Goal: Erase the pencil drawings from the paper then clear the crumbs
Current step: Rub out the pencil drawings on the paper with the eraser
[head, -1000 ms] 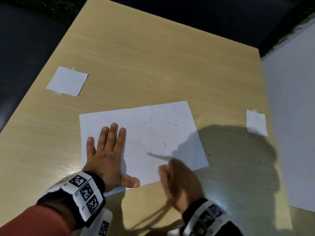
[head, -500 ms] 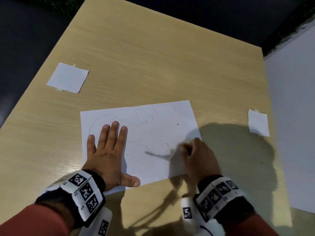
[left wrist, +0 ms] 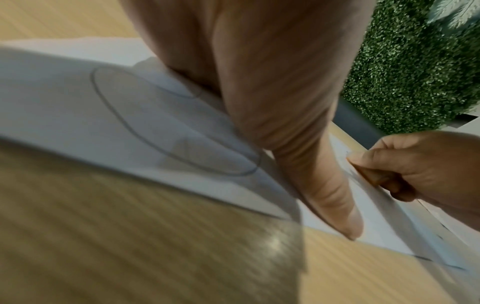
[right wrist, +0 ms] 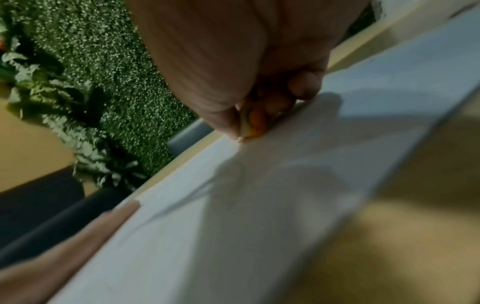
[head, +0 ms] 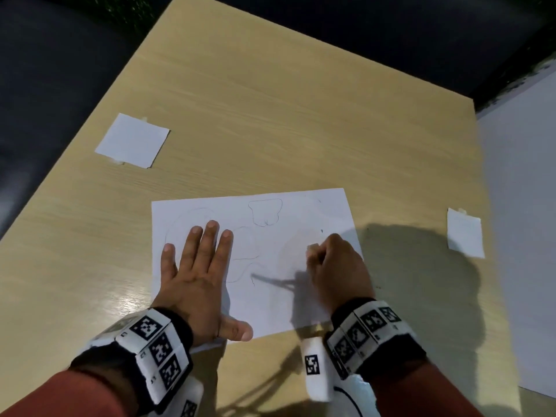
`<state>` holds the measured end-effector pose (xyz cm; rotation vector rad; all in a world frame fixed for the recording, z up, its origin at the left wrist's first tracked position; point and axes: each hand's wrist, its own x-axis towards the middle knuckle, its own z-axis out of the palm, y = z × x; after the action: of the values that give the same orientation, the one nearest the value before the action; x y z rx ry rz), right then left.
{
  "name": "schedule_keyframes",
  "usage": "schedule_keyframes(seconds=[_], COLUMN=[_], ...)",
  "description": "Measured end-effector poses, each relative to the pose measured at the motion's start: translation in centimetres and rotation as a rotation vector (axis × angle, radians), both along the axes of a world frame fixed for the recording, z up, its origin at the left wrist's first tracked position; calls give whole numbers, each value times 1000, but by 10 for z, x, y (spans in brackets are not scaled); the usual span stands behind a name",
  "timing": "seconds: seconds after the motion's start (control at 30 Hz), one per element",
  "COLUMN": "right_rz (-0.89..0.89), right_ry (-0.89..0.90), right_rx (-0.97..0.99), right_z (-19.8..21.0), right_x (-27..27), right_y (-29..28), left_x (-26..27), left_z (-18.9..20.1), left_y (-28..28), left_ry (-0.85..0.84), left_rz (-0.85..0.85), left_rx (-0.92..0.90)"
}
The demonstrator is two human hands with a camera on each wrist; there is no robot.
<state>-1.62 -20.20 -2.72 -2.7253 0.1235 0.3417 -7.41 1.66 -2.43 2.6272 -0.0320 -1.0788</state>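
Paper [head: 285, 296] under flat left hand [head: 195, 281]; wrist views show eraser [right wrist: 253, 123] in right hand [head: 337, 272].

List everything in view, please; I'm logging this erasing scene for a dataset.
Light wooden table: one, tan, under everything.
White drawing paper: one, table's near middle, faint pencil outlines on it.
Small white paper squares: two, one far left, one right.
Large white sheet: one, right of the table.
Orange-and-white eraser: one, pressed to the paper.
Green foliage wall: one, background.
Left hand: flat on the paper.
Right hand: pinches the eraser.
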Motion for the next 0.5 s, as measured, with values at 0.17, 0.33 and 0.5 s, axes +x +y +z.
schedule_keyframes(seconds=[0.17, 0.33, 0.5], right_rz=[355, 38, 218], right_ry=[-87, -1, -12], right_rx=[142, -84, 75], right_z=[3, -3, 2], right_x=[-38, 9, -5], right_y=[66, -4, 48], left_x=[1, 1, 0], left_z=[1, -1, -1], left_y=[-2, 0, -1], left_ry=[11, -10, -13], left_rz=[-8, -4, -5], left_rx=[21, 4, 10])
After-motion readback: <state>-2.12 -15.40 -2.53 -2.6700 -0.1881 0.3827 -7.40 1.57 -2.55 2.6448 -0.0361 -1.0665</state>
